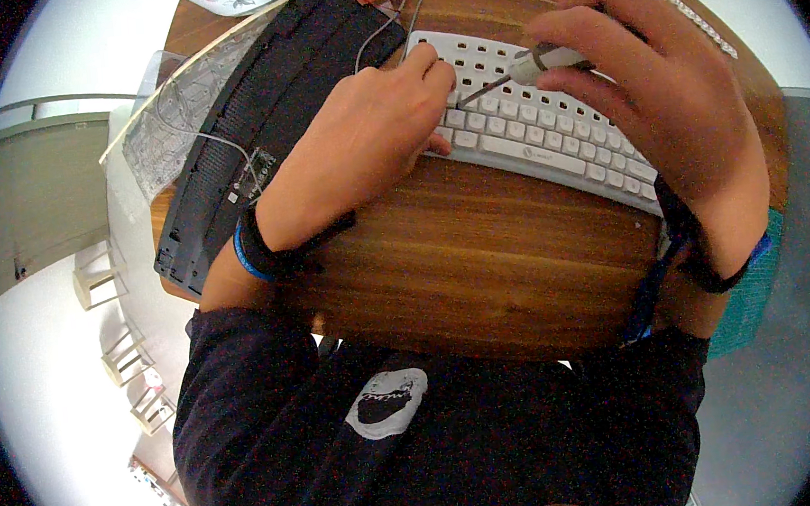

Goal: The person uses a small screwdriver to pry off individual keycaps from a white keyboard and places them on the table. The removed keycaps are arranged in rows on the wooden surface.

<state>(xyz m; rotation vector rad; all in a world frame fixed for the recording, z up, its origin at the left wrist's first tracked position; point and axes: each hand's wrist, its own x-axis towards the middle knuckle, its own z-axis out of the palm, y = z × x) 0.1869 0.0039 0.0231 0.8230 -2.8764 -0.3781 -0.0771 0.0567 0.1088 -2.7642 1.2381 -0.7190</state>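
A white keyboard (559, 150) lies at a slant on the wooden table, its lower rows still capped while the upper rows show open dark sockets. At its left end, my left hand (358, 138) grips the keyboard, fingers bent over the top and thumb by the near edge. Above it, my right hand (667, 80) is closed around the pale handle of a screwdriver (530, 66). The thin metal shaft points down and left, with its tip among the keys near my left fingers. Whether the tip touches a key cannot be made out.
A long black keyboard shell (269, 102) lies to the left, partly under my left forearm. Beyond it is a clear printed sheet (163, 144) with a thin cable (191, 132) across it. White keycaps (680, 3) line the table's far right edge. Something teal (750, 288) stands below right.
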